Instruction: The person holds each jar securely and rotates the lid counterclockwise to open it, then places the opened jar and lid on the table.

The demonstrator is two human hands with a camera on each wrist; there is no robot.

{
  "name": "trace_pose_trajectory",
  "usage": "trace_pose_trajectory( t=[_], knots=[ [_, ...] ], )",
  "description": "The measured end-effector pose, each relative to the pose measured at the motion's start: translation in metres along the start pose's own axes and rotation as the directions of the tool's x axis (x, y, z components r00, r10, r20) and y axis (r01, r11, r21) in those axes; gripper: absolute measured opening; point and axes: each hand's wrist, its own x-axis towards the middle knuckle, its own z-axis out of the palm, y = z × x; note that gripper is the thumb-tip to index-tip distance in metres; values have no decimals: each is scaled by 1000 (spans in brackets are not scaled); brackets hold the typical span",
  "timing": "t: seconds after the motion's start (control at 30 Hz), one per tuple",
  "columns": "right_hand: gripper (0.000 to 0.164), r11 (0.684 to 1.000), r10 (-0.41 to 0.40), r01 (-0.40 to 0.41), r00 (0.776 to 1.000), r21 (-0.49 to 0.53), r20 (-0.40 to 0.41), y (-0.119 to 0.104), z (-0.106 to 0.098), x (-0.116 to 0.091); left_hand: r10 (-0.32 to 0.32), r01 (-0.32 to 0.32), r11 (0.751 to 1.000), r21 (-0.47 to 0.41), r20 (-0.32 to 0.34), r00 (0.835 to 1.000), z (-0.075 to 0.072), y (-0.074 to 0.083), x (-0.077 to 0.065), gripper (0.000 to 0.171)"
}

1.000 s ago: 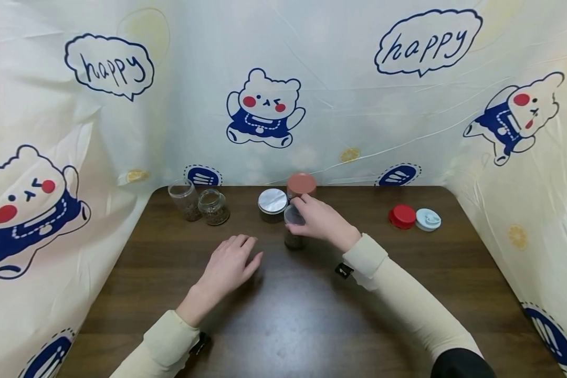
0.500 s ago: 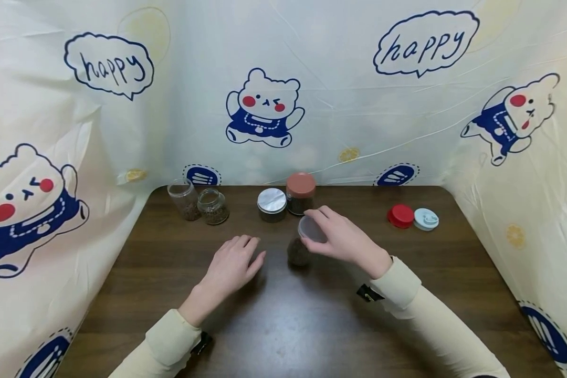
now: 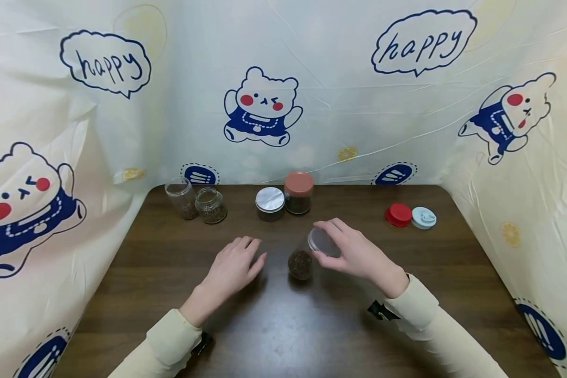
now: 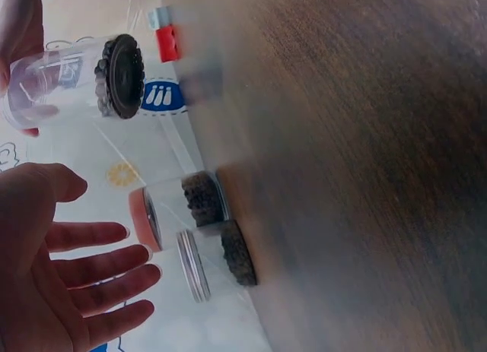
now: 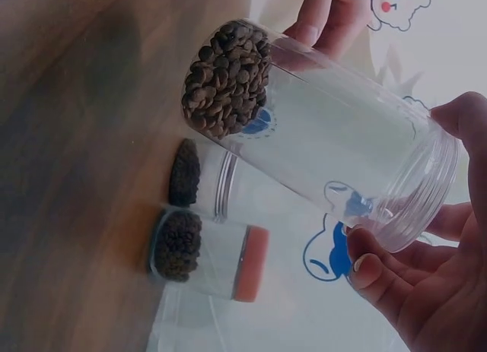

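My right hand (image 3: 359, 252) grips a clear jar (image 5: 342, 150) by its threaded rim, fingers and thumb spread around the top. The jar is raised off the table and tilted, its base toward my left hand. Small brown pellets (image 5: 228, 80) fill its bottom part. Whether a clear cover sits on its mouth, I cannot tell. My left hand (image 3: 229, 265) is low over the table with relaxed fingers, holding nothing and apart from the jar. Farther back stand a silver-lidded jar (image 3: 270, 203) and a pink-lidded jar (image 3: 298, 192), both with dark contents.
At the back left, two lidless clear jars stand together, one taller (image 3: 181, 197) and one shorter (image 3: 211, 205). A red lid (image 3: 399, 214) and a pale blue lid (image 3: 423, 218) lie at the right. A printed curtain (image 3: 331, 121) hangs behind the brown table (image 3: 137, 273).
My right hand has lifted the clear jar from beside the pink-lidded and silver-lidded jars and brought it nearer and slightly right, tilting it. My left hand has barely moved.
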Motion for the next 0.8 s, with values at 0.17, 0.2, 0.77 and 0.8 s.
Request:
trace_pose_trajectory(
  t=[0.17,0.2,0.77,0.8],
  knots=[
    [55,1000,23,-23,1000,16,12,1,0,-3,19,-19,1000,6,-9,1000,1,1,-1,31],
    [55,999,27,-28,1000,16,14,1,1,-4,23,-23,1000,1,-14,1000,2,1,-1,31],
    [55,999,33,-33,999,35,-5,-4,-3,-2,80,-105,916,-387,-81,994,11,46,16,79],
    [55,999,32,-32,999,39,-6,-5,-3,-2,68,-90,908,-409,-69,995,12,49,17,81]
  ],
)
